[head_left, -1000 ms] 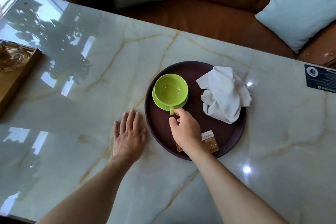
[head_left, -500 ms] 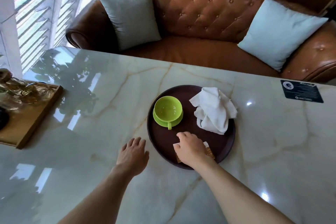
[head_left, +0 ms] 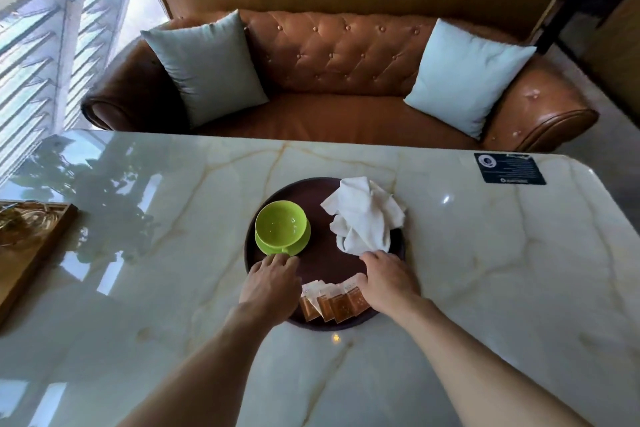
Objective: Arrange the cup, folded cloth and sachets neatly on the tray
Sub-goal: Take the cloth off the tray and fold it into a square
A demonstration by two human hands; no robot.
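A round dark tray [head_left: 322, 263] lies on the marble table. On its left part stands a green cup [head_left: 281, 227] on a green saucer [head_left: 300, 243]. A crumpled white cloth [head_left: 363, 215] lies on the tray's right part. Several brown and white sachets [head_left: 332, 302] are fanned out along the near rim. My left hand [head_left: 272, 282] rests flat on the tray's near left, fingertips by the saucer. My right hand [head_left: 388, 279] lies on the near right, fingertips touching the cloth's near edge and thumb on the rightmost sachet.
A wooden tray [head_left: 31, 253] with glassware sits at the table's left edge. A dark card [head_left: 509, 168] lies at the far right of the table. Behind the table stands a brown leather sofa [head_left: 346, 80] with two pale cushions.
The view has tilted up and back. My left hand moved from the table onto the tray's near left. My right hand shifted right off the sachets, which now show fanned out.
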